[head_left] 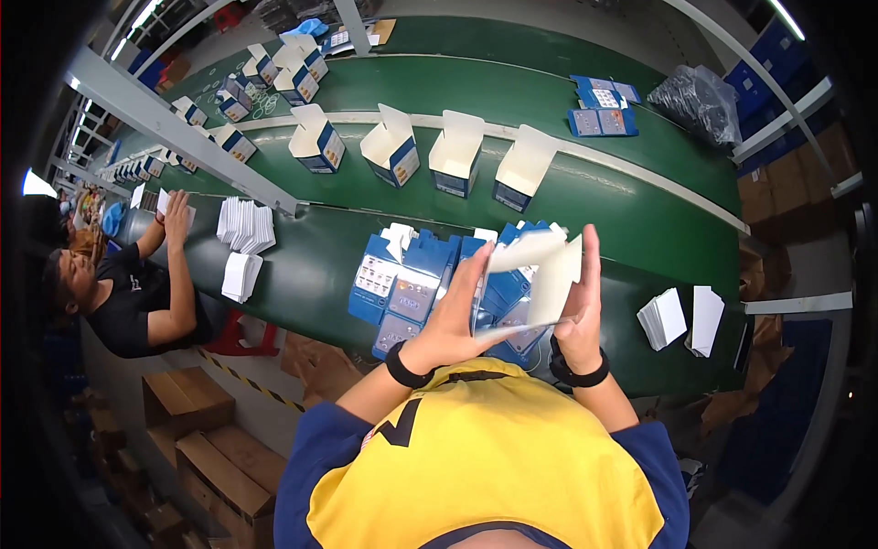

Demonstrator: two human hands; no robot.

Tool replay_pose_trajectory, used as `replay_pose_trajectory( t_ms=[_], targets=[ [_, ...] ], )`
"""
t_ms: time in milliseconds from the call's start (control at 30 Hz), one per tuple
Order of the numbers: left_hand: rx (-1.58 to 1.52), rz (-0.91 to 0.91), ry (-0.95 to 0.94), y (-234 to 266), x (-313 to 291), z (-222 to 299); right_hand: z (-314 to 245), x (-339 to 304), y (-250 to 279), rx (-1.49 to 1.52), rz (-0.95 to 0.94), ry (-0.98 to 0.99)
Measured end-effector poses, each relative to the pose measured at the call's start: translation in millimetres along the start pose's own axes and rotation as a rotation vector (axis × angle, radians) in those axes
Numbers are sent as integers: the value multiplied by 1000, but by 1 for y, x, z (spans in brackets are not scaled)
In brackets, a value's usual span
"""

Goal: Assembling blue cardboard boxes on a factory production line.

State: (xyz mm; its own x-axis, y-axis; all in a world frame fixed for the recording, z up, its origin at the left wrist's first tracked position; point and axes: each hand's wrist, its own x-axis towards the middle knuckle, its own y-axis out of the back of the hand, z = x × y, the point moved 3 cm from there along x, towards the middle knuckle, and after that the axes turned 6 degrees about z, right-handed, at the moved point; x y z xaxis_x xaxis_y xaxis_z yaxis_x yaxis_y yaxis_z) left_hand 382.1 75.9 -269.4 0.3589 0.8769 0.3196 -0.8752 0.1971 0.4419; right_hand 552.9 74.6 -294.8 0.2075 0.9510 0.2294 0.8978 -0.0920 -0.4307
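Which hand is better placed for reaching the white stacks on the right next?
Probably the right hand: it is nearer the white stacks, while the left hand is across the box. Both hold the box.

It's one carton held, two wristbands (a pair!), four open boxes right of the slanted beam, two white stacks far right!

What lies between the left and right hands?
In the head view, an open carton, pale inside, between the left hand and right hand.
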Motion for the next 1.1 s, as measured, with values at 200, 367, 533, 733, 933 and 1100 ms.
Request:
replay_pose_trajectory(
  t_ms=[200, 367, 533, 733, 933, 1100],
  targets=[
    [67, 33, -227, 12, 3, -2, -19, -3, -6, -163, -164, -111],
    [16, 109, -271, -1, -6, -2, -22, 1, -11, -299, -76, -122],
    [30, 67, -357, -4, -2, 1, -13, 1, -12, 512, -69, -123],
    [30, 8, -321, 3, 4, 6, -8, 1, -6, -86, -230, -102],
    [-16, -2, -230, 2, 8, 13, -13, 4, 1, -224, -457, 305],
    [-39, 57, -437, 5, 11, 8, -22, 3, -5, -392, -333, 203]
  ],
)
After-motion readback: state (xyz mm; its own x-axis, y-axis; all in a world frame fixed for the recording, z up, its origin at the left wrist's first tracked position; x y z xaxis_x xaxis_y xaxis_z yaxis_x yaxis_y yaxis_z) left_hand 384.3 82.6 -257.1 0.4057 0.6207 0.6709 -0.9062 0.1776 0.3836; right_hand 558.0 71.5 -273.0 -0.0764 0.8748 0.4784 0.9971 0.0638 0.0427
